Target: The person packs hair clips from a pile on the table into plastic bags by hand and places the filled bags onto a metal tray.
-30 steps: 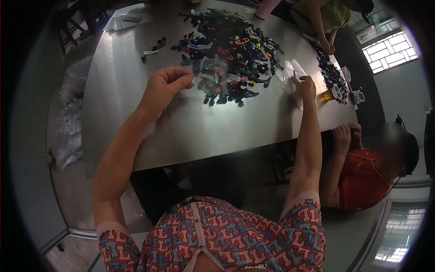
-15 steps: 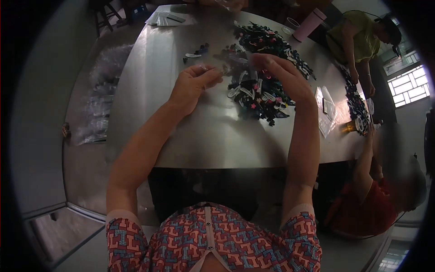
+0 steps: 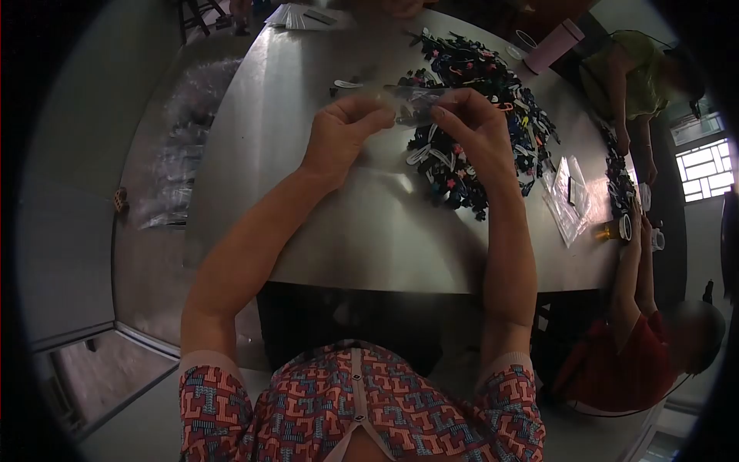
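Over the metal table, my left hand [image 3: 342, 137] pinches one end of a small clear plastic bag [image 3: 417, 106] between thumb and fingers. On the opposite end, the thumb and fingertips of my right hand [image 3: 481, 131] are closed, so the bag is stretched level between both hands. Whatever lies inside the bag is blurred. Right behind and beneath it spreads a heap of hair clips [image 3: 450, 165], mostly dark, with some white, pink and coloured ones. A pale snap clip [image 3: 348, 84] lies apart, just beyond my left hand.
Flat clear bags [image 3: 568, 206] lie right of the heap, and more stacked bags [image 3: 296, 17] at the far left corner. A pink bottle [image 3: 556, 46] stands at the back right. Two people [image 3: 627, 346] work along the right side, near another clip pile [image 3: 618, 181] and an amber jar [image 3: 612, 229].
My right hand has come down from its blurred, raised pose over the heap and now grips the bag's right end. The bag is drawn out flat; the whole view has shifted slightly.
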The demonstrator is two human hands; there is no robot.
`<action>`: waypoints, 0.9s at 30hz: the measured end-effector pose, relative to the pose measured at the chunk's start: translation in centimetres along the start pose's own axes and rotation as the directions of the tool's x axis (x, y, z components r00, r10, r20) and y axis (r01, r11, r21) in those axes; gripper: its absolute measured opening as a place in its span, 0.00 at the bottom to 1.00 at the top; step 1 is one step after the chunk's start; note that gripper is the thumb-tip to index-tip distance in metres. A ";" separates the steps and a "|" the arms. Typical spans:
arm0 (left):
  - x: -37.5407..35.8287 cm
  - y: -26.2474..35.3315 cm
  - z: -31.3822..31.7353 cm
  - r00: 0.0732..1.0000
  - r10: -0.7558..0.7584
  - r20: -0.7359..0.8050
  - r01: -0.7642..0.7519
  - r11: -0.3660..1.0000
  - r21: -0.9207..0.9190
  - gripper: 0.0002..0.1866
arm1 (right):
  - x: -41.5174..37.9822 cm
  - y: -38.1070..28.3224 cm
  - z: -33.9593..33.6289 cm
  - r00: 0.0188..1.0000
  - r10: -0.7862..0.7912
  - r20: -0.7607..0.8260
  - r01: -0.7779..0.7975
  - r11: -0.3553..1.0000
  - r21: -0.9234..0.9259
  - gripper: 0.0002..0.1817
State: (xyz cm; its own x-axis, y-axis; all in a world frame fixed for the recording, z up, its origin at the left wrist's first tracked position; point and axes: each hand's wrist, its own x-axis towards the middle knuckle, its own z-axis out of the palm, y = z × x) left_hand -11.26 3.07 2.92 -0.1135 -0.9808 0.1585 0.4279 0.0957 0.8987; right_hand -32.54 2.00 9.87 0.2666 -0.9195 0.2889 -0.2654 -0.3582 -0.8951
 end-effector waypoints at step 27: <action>0.1 -0.4 -1.6 0.824 0.361 0.437 -0.557 0.369 0.744 0.37 | -1.9 -3.0 2.7 0.875 -0.287 0.391 0.482 0.604 -0.634 0.15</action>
State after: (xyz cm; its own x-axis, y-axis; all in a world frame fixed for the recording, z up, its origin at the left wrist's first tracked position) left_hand -10.05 2.66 1.89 -0.3312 -0.6991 0.6337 -0.4465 0.7078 0.5474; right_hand -29.73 5.29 11.02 0.6716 -0.6381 0.3765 -0.6198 -0.7623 -0.1864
